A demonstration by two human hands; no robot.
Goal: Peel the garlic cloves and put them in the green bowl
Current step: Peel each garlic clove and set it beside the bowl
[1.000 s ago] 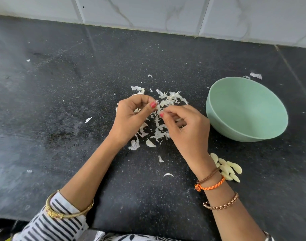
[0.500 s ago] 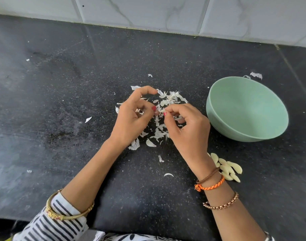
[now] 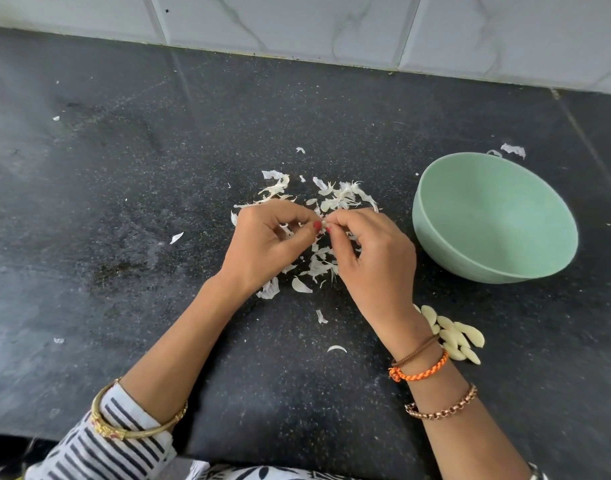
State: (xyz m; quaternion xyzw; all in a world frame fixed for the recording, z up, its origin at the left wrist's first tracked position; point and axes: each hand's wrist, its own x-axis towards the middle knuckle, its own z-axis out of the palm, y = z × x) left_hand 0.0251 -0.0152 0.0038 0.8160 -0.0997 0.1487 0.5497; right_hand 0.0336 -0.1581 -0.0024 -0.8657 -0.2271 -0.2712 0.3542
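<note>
My left hand (image 3: pixel 262 247) and right hand (image 3: pixel 370 251) pinch one garlic clove (image 3: pixel 324 223) between fingertips; the green bowl (image 3: pixel 505 258) lies right, nearer my right hand.

Both hands drawn together over the peel litter.

My left hand (image 3: pixel 266 249) has its forefinger curled back down after lifting half a second ago, and my thumb tip now meets the thumb and forefinger of my right hand (image 3: pixel 373 258); a second ago the two tips stood a little apart. Between them I pinch a small pale piece, presumably the garlic clove (image 3: pixel 325 223), mostly hidden. My right knuckles have rolled slightly toward the left hand. Whether any skin has come off since, I cannot tell.
</note>
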